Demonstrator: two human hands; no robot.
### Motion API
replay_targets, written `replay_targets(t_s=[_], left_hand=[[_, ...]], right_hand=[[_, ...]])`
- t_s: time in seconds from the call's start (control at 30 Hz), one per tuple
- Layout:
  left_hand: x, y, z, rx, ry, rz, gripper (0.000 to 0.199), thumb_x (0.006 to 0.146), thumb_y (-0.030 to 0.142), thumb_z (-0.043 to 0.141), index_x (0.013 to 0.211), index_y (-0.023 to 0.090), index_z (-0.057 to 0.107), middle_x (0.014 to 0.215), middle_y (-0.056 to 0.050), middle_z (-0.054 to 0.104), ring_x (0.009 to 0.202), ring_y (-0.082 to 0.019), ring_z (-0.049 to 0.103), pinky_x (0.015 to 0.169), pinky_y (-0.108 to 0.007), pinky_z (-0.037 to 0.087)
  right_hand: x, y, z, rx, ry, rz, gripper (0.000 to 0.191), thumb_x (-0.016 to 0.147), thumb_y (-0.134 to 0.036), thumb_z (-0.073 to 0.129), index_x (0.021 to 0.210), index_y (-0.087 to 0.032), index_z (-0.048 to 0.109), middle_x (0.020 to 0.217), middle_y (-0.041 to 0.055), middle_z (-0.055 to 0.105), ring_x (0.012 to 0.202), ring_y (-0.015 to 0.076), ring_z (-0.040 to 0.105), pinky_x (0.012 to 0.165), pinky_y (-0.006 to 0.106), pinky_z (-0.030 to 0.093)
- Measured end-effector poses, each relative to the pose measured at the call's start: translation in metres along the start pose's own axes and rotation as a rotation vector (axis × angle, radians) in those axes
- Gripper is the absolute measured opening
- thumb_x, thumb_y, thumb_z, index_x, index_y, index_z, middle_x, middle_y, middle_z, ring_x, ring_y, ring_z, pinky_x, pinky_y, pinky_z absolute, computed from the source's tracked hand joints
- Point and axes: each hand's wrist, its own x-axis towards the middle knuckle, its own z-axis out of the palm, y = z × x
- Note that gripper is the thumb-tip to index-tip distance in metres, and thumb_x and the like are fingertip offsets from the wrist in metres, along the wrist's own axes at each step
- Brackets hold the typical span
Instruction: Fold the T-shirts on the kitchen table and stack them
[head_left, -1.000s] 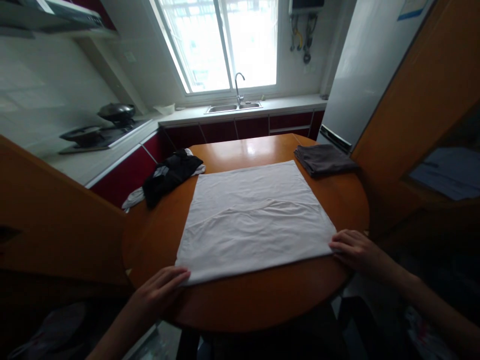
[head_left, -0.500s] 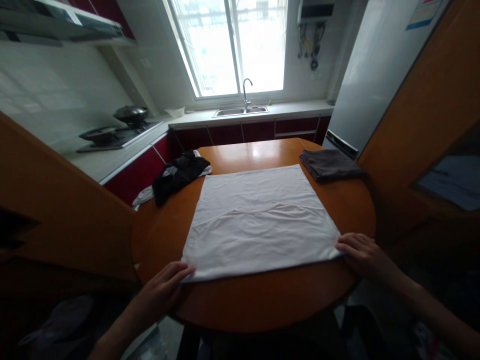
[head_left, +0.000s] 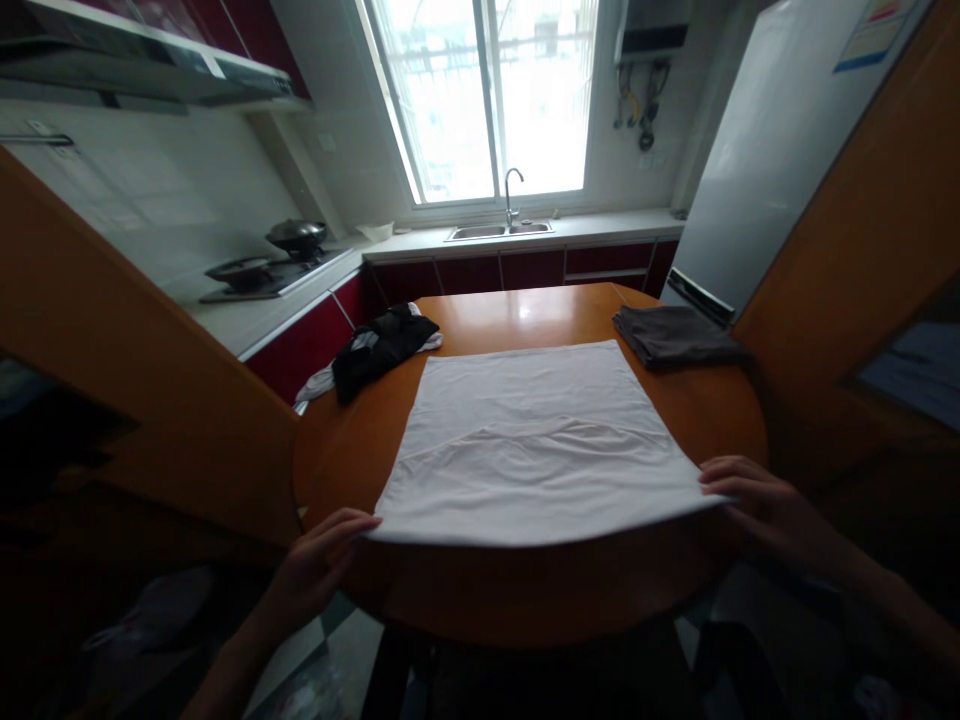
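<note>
Left hand: our left hand [head_left: 328, 556], at the lower left of the frame, grips the near left corner of the white cloth [head_left: 525, 480] between fingers and thumb.
Right hand: our right hand [head_left: 772, 505], at the lower right, grips the near right corner in the same way.
White cloth: we see it spread across the middle of the frame on the round-edged desk [head_left: 525, 600], its near edge raised between our hands and bowed at the middle; a wavy layer edge crosses it, with wrinkles below.
Dark clothes: we have a crumpled black and white pile [head_left: 382, 350] on the desk, left of the cloth's far corner.
Grey cloth: we find it folded [head_left: 675, 337] on the desk's far right.
Background: we face a sink [head_left: 495, 232] under a window [head_left: 487, 100], top centre.
</note>
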Motion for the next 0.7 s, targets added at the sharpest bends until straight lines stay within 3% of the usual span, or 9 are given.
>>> replay_targets(t_s=[0.13,0.3,0.47,0.57,0.7], left_hand=[[-0.006,0.011,-0.017,-0.09,0.054,-0.132,0.03,0.096,0.041,0.053,0.106,0.022,0.073,0.104,-0.007,0.074,0.096,-0.023,0.071,0.081,-0.029,0.059],[-0.007,0.034,-0.025,-0.41,0.343,-0.403,0.033,0.081,0.055,0.07,0.088,0.022,0.07,0.085,-0.006,0.073,0.077,-0.025,0.07,0.064,-0.032,0.06],[0.014,0.06,-0.032,-0.735,0.458,-0.433,0.026,0.072,0.049,0.08,0.083,0.031,0.065,0.068,0.0,0.065,0.061,-0.023,0.061,0.053,-0.034,0.055],[0.029,0.05,-0.036,-0.746,0.448,-0.415,0.025,0.072,0.048,0.081,0.077,0.03,0.065,0.072,-0.001,0.066,0.062,-0.022,0.061,0.051,-0.032,0.053],[0.053,0.017,-0.039,-0.715,0.463,-0.46,0.029,0.07,0.051,0.083,0.077,0.028,0.067,0.083,-0.002,0.069,0.067,-0.021,0.062,0.051,-0.028,0.051]], right_hand=[[0.004,-0.018,-0.023,0.142,-0.08,0.055,0.022,0.091,-0.042,0.062,0.095,-0.025,0.076,0.107,0.0117,0.07,0.108,0.0301,0.065,0.092,0.042,0.055],[0.015,-0.058,-0.055,0.377,-0.185,0.171,0.032,0.089,-0.052,0.061,0.083,-0.024,0.076,0.094,0.0113,0.069,0.09,0.0306,0.067,0.076,0.04,0.058],[0.029,-0.077,-0.075,0.404,-0.136,0.282,0.034,0.086,-0.055,0.063,0.077,-0.025,0.075,0.086,0.0089,0.068,0.075,0.028,0.066,0.064,0.036,0.055],[0.048,-0.066,-0.078,0.327,-0.023,0.307,0.028,0.08,-0.054,0.07,0.079,-0.027,0.077,0.086,0.0073,0.068,0.074,0.0267,0.067,0.063,0.034,0.054],[0.085,-0.037,-0.073,0.251,0.15,0.349,0.03,0.076,-0.059,0.074,0.081,-0.03,0.077,0.088,0.0052,0.072,0.081,0.0281,0.068,0.069,0.035,0.056]])
